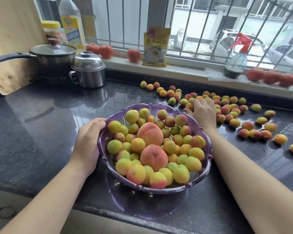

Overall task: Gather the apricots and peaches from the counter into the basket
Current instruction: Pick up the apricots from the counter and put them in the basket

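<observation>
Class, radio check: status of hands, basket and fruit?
Left hand gripping basket rim. Right hand on loose apricots. Nothing blocking.

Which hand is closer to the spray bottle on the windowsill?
The right hand. It reaches among the loose apricots below the spray bottle; the left hand holds the basket rim far across the counter.

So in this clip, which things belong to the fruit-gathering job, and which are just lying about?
Part of the job:
purple basket
two peaches in it
loose apricots on the counter
left hand gripping the basket rim
right hand on the apricots

Lying about:
saucepan
steel lidded pot
oil bottle
yellow-lidded jar
yellow packet
spray bottle
tomatoes on the sill
</observation>
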The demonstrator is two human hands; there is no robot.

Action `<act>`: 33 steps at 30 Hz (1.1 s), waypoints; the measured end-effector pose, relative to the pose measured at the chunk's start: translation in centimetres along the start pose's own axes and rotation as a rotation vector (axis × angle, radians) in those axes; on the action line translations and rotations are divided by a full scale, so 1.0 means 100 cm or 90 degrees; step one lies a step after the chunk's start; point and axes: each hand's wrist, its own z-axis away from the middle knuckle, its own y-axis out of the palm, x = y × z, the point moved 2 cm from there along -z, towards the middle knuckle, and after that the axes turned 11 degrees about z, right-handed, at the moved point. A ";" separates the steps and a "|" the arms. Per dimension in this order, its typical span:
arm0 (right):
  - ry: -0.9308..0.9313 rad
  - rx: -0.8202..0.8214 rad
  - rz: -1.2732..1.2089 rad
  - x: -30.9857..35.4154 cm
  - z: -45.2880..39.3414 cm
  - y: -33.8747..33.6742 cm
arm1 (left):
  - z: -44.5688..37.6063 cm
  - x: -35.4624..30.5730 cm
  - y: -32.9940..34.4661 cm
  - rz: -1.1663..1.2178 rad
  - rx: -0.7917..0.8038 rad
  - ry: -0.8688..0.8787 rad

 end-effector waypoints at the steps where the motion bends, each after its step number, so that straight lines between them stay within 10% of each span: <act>1: -0.007 -0.015 -0.045 0.000 0.001 -0.002 | 0.001 -0.001 0.001 -0.009 -0.003 0.001; 13: 0.137 0.106 -0.661 -0.013 0.051 -0.099 | 0.007 -0.008 0.004 0.000 0.023 0.001; 22: -0.276 0.227 -0.199 0.046 0.060 -0.151 | 0.010 -0.009 0.005 -0.018 0.019 0.013; 33: -0.476 0.358 0.171 0.085 0.052 -0.134 | 0.004 -0.004 0.002 -0.037 0.017 0.005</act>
